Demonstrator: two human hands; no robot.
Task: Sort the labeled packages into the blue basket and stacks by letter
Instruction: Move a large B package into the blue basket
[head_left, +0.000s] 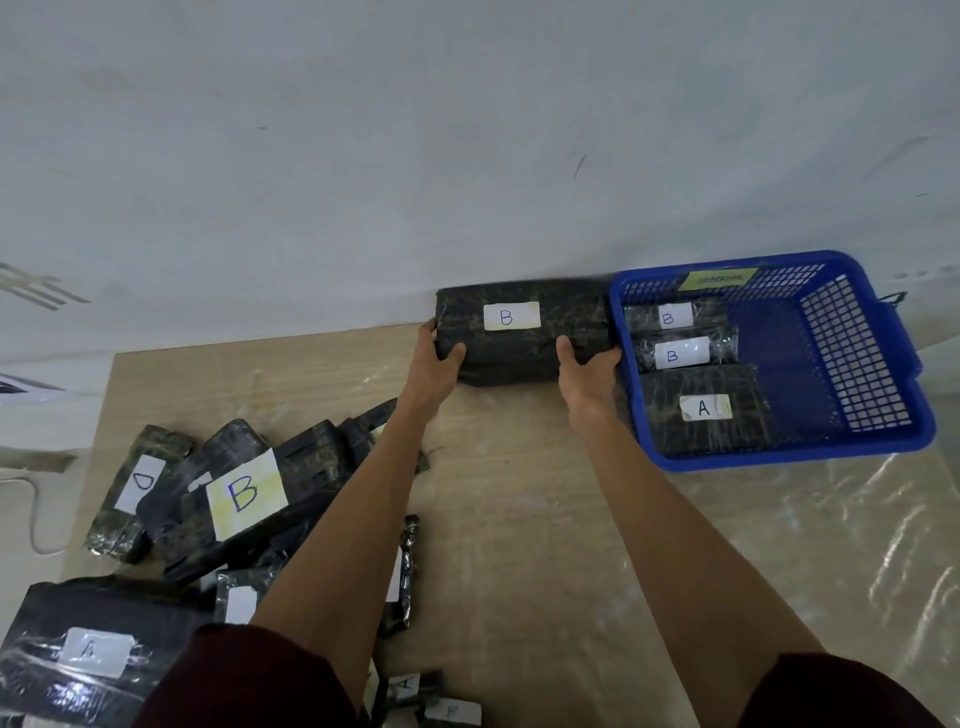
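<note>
1. The left hand (434, 364) grips the left near corner of the large B package (522, 338). Its thumb lies on top and its fingers curl round the end.
2. The right hand (587, 371) grips the right near corner of the same package, with the thumb on top and the fingers tucked round the end.
3. Between the two hands the package lies flat with its white "B" label facing up. It is at the far edge of the wooden table (519, 519), close to the white wall (467, 156). Whether it rests on the table or is slightly lifted cannot be told.
4. Just right of the right hand sits the blue basket (779, 458). Its left rim is right beside the package's end.
5. Three dark wrapped packages lie in a row inside the basket, along the side nearest the right hand. The far B packet (670, 315) is farthest, the middle B packet (683, 354) is next, and the A packet (706, 410) is nearest the person.
6. A yellow-green tag (719, 279) sits on the basket's far wall. Its writing is too blurred to read.
7. A loose pile of dark packages lies left of the left forearm, well apart from the grip. It includes a D package (135, 488), a yellow-labelled B package (244, 493) and, nearest the person, a large A package (88, 654).
8. Clear plastic film (831, 545) covers the table on the near-right side of the right arm.
</note>
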